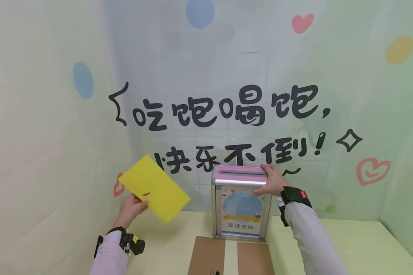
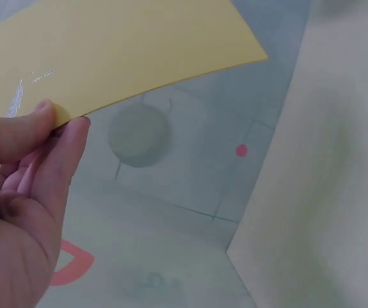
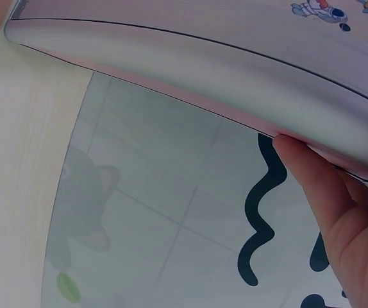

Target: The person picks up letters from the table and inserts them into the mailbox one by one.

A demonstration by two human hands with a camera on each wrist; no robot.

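Observation:
In the head view a yellow envelope [image 1: 158,187] with a small dark feather print is held up, tilted, left of the letter box. My left hand [image 1: 132,211] pinches it by its lower edge; the left wrist view shows the thumb on the printed face of the envelope [image 2: 133,48] and the fingers behind. The letter box [image 1: 217,214] stands upright on the table, with a silver frame, a pink top and a long slot [image 1: 242,172]. My right hand [image 1: 273,182] grips its top right corner, thumb on the front. Part of the box side [image 3: 190,70] fills the upper right wrist view.
Two brown paper pieces [image 1: 206,254] lie side by side on the pale table [image 1: 161,244] in front of the box. A printed cloth wall [image 1: 358,95] with large black lettering rises directly behind, and another wall [image 1: 38,152] closes the left side.

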